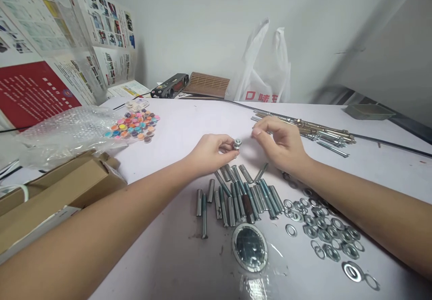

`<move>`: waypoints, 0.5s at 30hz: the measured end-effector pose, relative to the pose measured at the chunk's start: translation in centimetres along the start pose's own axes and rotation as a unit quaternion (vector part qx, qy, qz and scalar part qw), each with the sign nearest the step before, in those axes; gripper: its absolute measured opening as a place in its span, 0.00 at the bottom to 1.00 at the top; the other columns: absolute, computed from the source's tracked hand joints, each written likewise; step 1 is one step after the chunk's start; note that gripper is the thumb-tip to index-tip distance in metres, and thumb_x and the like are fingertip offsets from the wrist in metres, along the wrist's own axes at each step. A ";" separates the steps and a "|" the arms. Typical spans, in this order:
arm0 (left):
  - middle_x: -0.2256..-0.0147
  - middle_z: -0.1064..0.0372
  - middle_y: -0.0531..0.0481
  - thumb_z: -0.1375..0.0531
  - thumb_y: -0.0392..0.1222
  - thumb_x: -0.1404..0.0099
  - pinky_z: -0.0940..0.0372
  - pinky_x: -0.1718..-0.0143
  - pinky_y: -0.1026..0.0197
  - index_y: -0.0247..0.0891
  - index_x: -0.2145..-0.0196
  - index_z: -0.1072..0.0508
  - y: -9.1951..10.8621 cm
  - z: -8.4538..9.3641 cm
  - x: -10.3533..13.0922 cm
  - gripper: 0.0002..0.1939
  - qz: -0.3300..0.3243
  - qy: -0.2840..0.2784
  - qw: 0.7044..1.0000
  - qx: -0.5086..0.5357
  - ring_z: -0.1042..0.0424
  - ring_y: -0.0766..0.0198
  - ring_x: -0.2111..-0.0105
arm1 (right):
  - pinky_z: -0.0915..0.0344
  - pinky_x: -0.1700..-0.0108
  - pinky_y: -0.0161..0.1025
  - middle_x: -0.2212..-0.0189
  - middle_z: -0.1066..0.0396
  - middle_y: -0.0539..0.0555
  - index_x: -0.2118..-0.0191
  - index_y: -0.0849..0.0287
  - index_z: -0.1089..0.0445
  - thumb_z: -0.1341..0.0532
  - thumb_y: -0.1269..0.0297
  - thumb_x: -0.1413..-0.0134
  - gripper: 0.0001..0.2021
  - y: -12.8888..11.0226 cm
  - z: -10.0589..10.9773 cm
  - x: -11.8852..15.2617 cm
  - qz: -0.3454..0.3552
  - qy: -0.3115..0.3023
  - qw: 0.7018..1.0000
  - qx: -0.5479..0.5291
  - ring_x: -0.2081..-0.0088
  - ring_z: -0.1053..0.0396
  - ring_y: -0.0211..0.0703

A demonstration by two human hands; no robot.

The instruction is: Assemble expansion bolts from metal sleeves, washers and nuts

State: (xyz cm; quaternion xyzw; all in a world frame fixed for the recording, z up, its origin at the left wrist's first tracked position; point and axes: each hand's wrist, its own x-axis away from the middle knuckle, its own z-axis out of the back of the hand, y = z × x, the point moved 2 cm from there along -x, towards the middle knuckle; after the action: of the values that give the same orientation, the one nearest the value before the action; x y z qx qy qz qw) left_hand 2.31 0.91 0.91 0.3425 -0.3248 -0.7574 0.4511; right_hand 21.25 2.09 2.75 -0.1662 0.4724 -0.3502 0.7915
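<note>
My left hand (209,156) is closed around an upright expansion bolt (237,143); its nut and washer end shows above the fingertips, and the rest is hidden. To the right, my right hand (285,145) hangs apart from it, thumb and forefinger pinched together. Whether anything small is between those fingertips I cannot make out. Below both hands lie several loose metal sleeves (199,202) and cone-ended bolts (204,217). Under my right forearm spread several loose hex nuts (331,252) and flat washers (290,230).
Assembled expansion bolts (332,149) are piled behind my right hand. A round dark disc (250,248) lies at the front on clear plastic. At left are colourful small discs (135,124), bubble wrap (67,129) and a cardboard box (67,192). A white plastic bag (263,75) stands behind.
</note>
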 end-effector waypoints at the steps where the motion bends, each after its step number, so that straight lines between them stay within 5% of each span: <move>1: 0.70 0.25 0.51 0.39 0.39 0.41 0.36 0.64 0.61 0.36 0.68 0.26 0.0 0.0 0.0 0.05 -0.003 -0.002 1.000 0.000 0.27 0.63 0.68 | 0.35 0.52 0.49 0.63 0.27 0.54 0.60 0.53 0.26 0.41 0.59 0.39 0.08 0.0 -0.2 0.0 0.008 -0.018 1.000 0.002 0.59 0.31 0.47; 4: 0.72 0.26 0.52 0.40 0.40 0.40 0.36 0.65 0.61 0.36 0.70 0.26 -0.1 0.0 -0.1 0.05 -0.016 -0.007 1.000 -0.003 0.28 0.64 0.69 | 0.39 0.46 0.53 0.48 0.31 0.58 0.50 0.52 0.27 0.41 0.58 0.40 0.14 -0.1 -0.7 0.1 0.041 -0.098 0.994 0.006 0.49 0.34 0.51; 6: 0.71 0.25 0.52 0.39 0.40 0.41 0.36 0.64 0.62 0.36 0.69 0.25 -0.2 0.1 -0.1 0.05 -0.010 -0.006 1.000 0.003 0.28 0.65 0.69 | 0.39 0.46 0.55 0.51 0.30 0.57 0.64 0.53 0.23 0.43 0.57 0.38 0.12 -0.1 -0.4 0.2 0.043 -0.090 0.995 -0.013 0.49 0.34 0.51; 8: 0.70 0.25 0.51 0.38 0.40 0.41 0.35 0.64 0.62 0.36 0.67 0.25 -0.3 0.1 -0.1 0.06 0.008 -0.008 1.000 0.010 0.27 0.64 0.69 | 0.36 0.50 0.54 0.62 0.27 0.55 0.81 0.55 0.29 0.46 0.58 0.36 0.22 -0.1 0.1 0.2 0.021 -0.028 0.999 -0.042 0.56 0.31 0.49; 10: 0.70 0.24 0.50 0.37 0.40 0.42 0.35 0.64 0.61 0.36 0.66 0.25 -0.4 0.1 -0.1 0.07 0.017 -0.006 1.000 0.009 0.26 0.64 0.68 | 0.34 0.53 0.53 0.70 0.28 0.54 0.84 0.55 0.34 0.46 0.59 0.36 0.24 -0.1 0.5 0.2 0.006 0.013 0.999 -0.048 0.61 0.30 0.48; 13: 0.69 0.24 0.50 0.38 0.40 0.41 0.35 0.63 0.61 0.35 0.65 0.25 -0.3 0.0 -0.1 0.08 0.003 -0.007 1.000 0.005 0.26 0.63 0.67 | 0.35 0.49 0.53 0.64 0.27 0.54 0.67 0.53 0.26 0.43 0.63 0.39 0.09 -0.3 0.2 0.2 0.034 -0.027 0.999 -0.019 0.57 0.30 0.48; 15: 0.69 0.24 0.51 0.39 0.41 0.40 0.36 0.64 0.61 0.35 0.65 0.25 -0.3 0.0 -0.2 0.07 -0.006 -0.012 1.000 0.005 0.26 0.63 0.67 | 0.39 0.44 0.55 0.53 0.29 0.57 0.53 0.53 0.27 0.41 0.65 0.42 0.12 -0.4 -0.3 0.2 0.063 -0.077 0.995 0.016 0.50 0.33 0.51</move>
State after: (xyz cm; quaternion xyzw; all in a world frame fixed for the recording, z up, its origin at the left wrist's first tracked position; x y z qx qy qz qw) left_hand 2.27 1.15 0.71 0.3375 -0.3320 -0.7626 0.4407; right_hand 20.87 1.68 2.68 -0.1499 0.4141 -0.2932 0.8486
